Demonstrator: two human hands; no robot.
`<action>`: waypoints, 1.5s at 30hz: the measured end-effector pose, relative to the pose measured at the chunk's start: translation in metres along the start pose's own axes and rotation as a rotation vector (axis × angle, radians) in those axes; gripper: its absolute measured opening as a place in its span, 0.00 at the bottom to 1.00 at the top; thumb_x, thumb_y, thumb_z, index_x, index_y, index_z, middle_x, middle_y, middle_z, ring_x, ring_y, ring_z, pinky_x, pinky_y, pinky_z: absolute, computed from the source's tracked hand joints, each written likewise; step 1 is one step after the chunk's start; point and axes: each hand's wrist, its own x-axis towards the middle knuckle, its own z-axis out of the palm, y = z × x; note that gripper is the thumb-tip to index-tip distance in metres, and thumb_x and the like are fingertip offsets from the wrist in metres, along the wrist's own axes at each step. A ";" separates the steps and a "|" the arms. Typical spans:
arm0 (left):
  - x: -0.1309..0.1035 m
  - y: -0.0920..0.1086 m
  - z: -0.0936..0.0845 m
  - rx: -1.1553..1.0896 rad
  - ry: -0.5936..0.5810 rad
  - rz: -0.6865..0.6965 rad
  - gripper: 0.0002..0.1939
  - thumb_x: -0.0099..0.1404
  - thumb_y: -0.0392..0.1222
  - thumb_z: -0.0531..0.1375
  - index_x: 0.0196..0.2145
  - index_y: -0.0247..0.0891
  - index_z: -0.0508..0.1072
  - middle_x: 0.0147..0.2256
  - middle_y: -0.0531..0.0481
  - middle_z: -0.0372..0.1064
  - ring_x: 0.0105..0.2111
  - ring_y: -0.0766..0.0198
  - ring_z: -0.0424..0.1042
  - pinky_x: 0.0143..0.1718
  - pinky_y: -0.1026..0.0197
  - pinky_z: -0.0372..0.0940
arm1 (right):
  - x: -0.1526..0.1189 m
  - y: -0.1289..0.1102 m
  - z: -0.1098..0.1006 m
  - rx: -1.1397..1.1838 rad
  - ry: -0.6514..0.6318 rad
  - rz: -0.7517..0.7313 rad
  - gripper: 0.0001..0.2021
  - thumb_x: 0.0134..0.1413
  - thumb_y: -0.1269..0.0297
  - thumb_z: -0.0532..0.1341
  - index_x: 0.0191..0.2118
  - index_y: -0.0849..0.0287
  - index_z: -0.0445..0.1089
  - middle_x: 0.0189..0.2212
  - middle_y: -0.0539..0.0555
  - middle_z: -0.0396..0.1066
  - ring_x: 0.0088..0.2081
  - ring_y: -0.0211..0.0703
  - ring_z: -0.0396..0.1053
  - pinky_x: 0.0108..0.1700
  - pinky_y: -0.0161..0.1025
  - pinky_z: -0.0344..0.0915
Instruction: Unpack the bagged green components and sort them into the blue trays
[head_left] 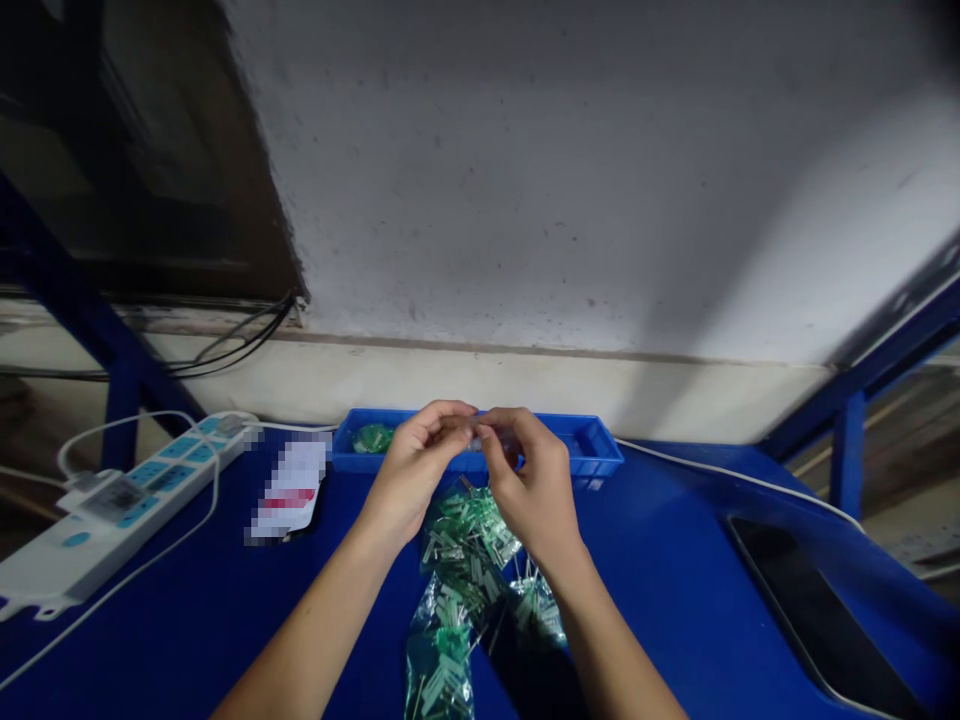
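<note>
My left hand (431, 450) and my right hand (529, 465) meet fingertip to fingertip over the blue plastic tray (596, 466). Both are closed in a pinch on a small translucent piece (475, 432), which looks like clear plastic; the fingers cover most of it. Below the hands, a pile of green-and-white small parts with thin metal pins (469, 530) lies on the blue table, several of them in clear plastic bags (442, 670). Another bagged cluster (538, 608) sits under my right wrist. In the tray's left end rests a green bundle in plastic (373, 438).
A white power strip (161, 480) with plugs and white cables runs along the left. Nearby lies a phone-like item with a blurred face (289, 490). A dark phone or tablet (817, 610) is at the right. Blue frame bars (847, 450) and a wall (525, 200) bound the table.
</note>
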 end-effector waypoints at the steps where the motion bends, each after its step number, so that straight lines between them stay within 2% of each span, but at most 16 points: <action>1: 0.000 -0.001 0.000 0.019 0.000 0.002 0.08 0.55 0.33 0.60 0.36 0.38 0.72 0.30 0.53 0.69 0.33 0.69 0.68 0.37 0.65 0.61 | 0.000 0.000 0.000 -0.020 0.002 -0.016 0.07 0.56 0.70 0.53 0.36 0.59 0.69 0.30 0.53 0.71 0.28 0.37 0.66 0.31 0.37 0.62; 10: 0.001 -0.007 0.002 0.214 0.021 0.070 0.10 0.58 0.35 0.57 0.39 0.36 0.68 0.31 0.51 0.69 0.32 0.67 0.68 0.32 0.65 0.61 | -0.003 0.000 0.006 -0.179 0.008 -0.105 0.09 0.57 0.75 0.51 0.35 0.59 0.67 0.32 0.54 0.69 0.32 0.39 0.66 0.32 0.37 0.62; 16: -0.003 -0.005 0.003 0.241 0.023 0.118 0.12 0.58 0.33 0.55 0.42 0.37 0.64 0.27 0.54 0.66 0.30 0.68 0.67 0.32 0.65 0.60 | -0.007 -0.003 0.013 -0.210 0.038 -0.125 0.11 0.55 0.77 0.50 0.36 0.59 0.68 0.32 0.54 0.68 0.32 0.39 0.66 0.32 0.38 0.62; 19: -0.005 0.000 0.005 0.190 0.021 0.085 0.13 0.57 0.33 0.56 0.42 0.38 0.63 0.26 0.56 0.65 0.28 0.69 0.66 0.31 0.66 0.59 | -0.011 -0.005 0.015 -0.176 0.092 -0.167 0.11 0.55 0.78 0.51 0.36 0.58 0.68 0.32 0.54 0.68 0.33 0.39 0.66 0.33 0.38 0.64; 21: -0.004 0.004 0.001 0.110 0.055 0.024 0.15 0.56 0.34 0.58 0.42 0.37 0.63 0.25 0.57 0.64 0.25 0.71 0.63 0.29 0.66 0.57 | -0.012 -0.007 0.009 -0.173 0.223 -0.174 0.10 0.55 0.77 0.52 0.36 0.57 0.67 0.31 0.53 0.68 0.33 0.40 0.67 0.33 0.39 0.65; 24: 0.002 0.013 -0.012 0.000 0.177 -0.007 0.19 0.54 0.34 0.61 0.44 0.36 0.64 0.24 0.57 0.62 0.22 0.73 0.59 0.26 0.67 0.55 | -0.009 -0.013 -0.014 -0.191 0.530 -0.136 0.09 0.55 0.74 0.55 0.39 0.54 0.66 0.34 0.54 0.67 0.35 0.43 0.68 0.35 0.44 0.67; 27: 0.007 0.024 -0.027 -0.040 0.241 0.088 0.20 0.54 0.36 0.62 0.46 0.35 0.67 0.26 0.56 0.62 0.25 0.72 0.61 0.28 0.66 0.57 | -0.002 -0.018 -0.041 -0.210 0.832 -0.163 0.09 0.55 0.71 0.55 0.41 0.54 0.67 0.38 0.56 0.63 0.35 0.45 0.69 0.36 0.47 0.68; 29: 0.007 0.029 -0.031 0.033 0.227 0.156 0.16 0.55 0.37 0.61 0.44 0.36 0.70 0.28 0.54 0.63 0.27 0.70 0.63 0.30 0.66 0.58 | 0.003 -0.019 -0.051 -0.246 0.938 -0.212 0.09 0.55 0.71 0.55 0.41 0.53 0.68 0.41 0.57 0.61 0.34 0.44 0.68 0.35 0.47 0.69; 30: 0.006 0.030 -0.031 0.105 0.205 0.170 0.14 0.57 0.38 0.60 0.42 0.37 0.72 0.29 0.53 0.65 0.28 0.69 0.64 0.31 0.65 0.59 | 0.005 -0.016 -0.053 -0.264 0.937 -0.231 0.09 0.55 0.71 0.55 0.41 0.53 0.68 0.42 0.57 0.60 0.34 0.43 0.68 0.35 0.47 0.69; 32: 0.002 0.026 -0.024 0.299 0.114 0.173 0.11 0.59 0.40 0.58 0.41 0.39 0.73 0.33 0.51 0.69 0.31 0.66 0.66 0.33 0.63 0.60 | 0.009 -0.006 -0.048 -0.301 0.818 -0.226 0.11 0.55 0.71 0.55 0.42 0.53 0.68 0.40 0.57 0.62 0.36 0.44 0.68 0.36 0.46 0.68; 35: -0.004 0.004 -0.008 0.632 -0.112 0.231 0.11 0.62 0.39 0.54 0.40 0.41 0.73 0.37 0.48 0.71 0.36 0.61 0.68 0.38 0.59 0.61 | 0.011 0.020 -0.029 -0.384 0.451 -0.134 0.12 0.54 0.73 0.53 0.42 0.58 0.68 0.34 0.57 0.67 0.36 0.46 0.67 0.38 0.47 0.65; 37: -0.007 -0.017 0.002 0.832 -0.267 0.281 0.11 0.61 0.37 0.54 0.39 0.41 0.74 0.37 0.47 0.71 0.37 0.58 0.69 0.40 0.56 0.61 | 0.011 0.034 -0.016 -0.396 0.306 -0.102 0.12 0.54 0.73 0.52 0.41 0.59 0.68 0.31 0.55 0.66 0.32 0.44 0.66 0.36 0.45 0.64; 38: -0.009 -0.028 0.005 0.900 -0.318 0.278 0.10 0.60 0.36 0.54 0.37 0.41 0.74 0.35 0.46 0.72 0.36 0.57 0.70 0.38 0.56 0.62 | 0.010 0.038 -0.011 -0.384 0.302 -0.097 0.12 0.54 0.73 0.52 0.41 0.59 0.68 0.30 0.55 0.66 0.32 0.44 0.66 0.36 0.45 0.64; 40: -0.014 -0.047 0.004 0.982 -0.315 0.254 0.11 0.61 0.36 0.54 0.38 0.41 0.74 0.35 0.46 0.71 0.37 0.56 0.70 0.38 0.56 0.62 | 0.007 0.039 -0.006 -0.345 0.362 -0.155 0.11 0.54 0.73 0.52 0.42 0.58 0.66 0.31 0.55 0.66 0.34 0.44 0.65 0.37 0.44 0.63; 43: -0.025 -0.065 -0.011 1.079 -0.180 0.261 0.10 0.62 0.39 0.54 0.39 0.41 0.73 0.37 0.45 0.70 0.42 0.53 0.67 0.43 0.54 0.62 | 0.004 0.034 -0.006 -0.332 0.530 -0.250 0.10 0.54 0.72 0.53 0.41 0.56 0.66 0.34 0.56 0.66 0.38 0.45 0.65 0.40 0.44 0.62; 45: -0.035 -0.071 -0.027 1.119 -0.123 0.259 0.10 0.63 0.42 0.54 0.39 0.41 0.72 0.39 0.45 0.69 0.43 0.54 0.66 0.45 0.53 0.61 | 0.003 0.036 -0.006 -0.406 0.481 -0.229 0.10 0.53 0.72 0.54 0.40 0.56 0.67 0.35 0.58 0.66 0.40 0.48 0.64 0.41 0.46 0.60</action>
